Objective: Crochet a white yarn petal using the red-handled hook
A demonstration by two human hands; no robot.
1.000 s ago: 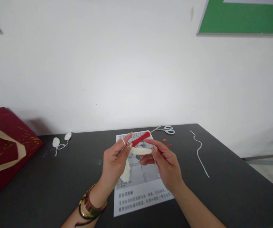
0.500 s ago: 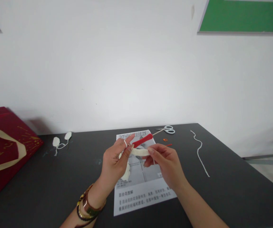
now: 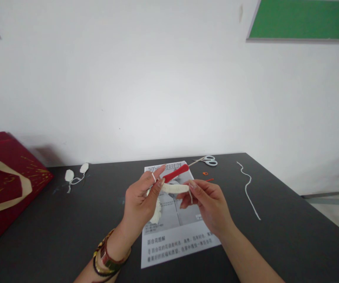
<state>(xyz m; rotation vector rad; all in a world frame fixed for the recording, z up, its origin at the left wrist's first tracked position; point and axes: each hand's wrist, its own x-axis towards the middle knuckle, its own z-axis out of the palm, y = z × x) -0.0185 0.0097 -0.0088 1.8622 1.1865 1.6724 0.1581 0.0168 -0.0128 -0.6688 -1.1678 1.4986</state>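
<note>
My left hand [image 3: 141, 204] is closed on one end of a cream crocheted piece [image 3: 174, 188], with white yarn looped over its index finger. A red-handled crochet hook [image 3: 176, 173] sticks out up and to the right from between its fingers. My right hand [image 3: 206, 202] pinches the other end of the crocheted piece, and a short yarn strand hangs by its fingers. Both hands hover above a printed instruction sheet [image 3: 177, 239] on the dark table [image 3: 54, 232]. More cream crochet hangs below my left palm.
A dark red gift bag [image 3: 4, 188] with a cream ribbon lies at the left. Two small white crocheted pieces [image 3: 75, 175] sit at the table's back. Scissors [image 3: 208, 160], small orange markers [image 3: 205, 173] and a loose white yarn strand [image 3: 249, 188] lie at the right.
Both hands have shifted only slightly; the red hook tilted a little and my right hand's pinch moved along the crocheted piece.
</note>
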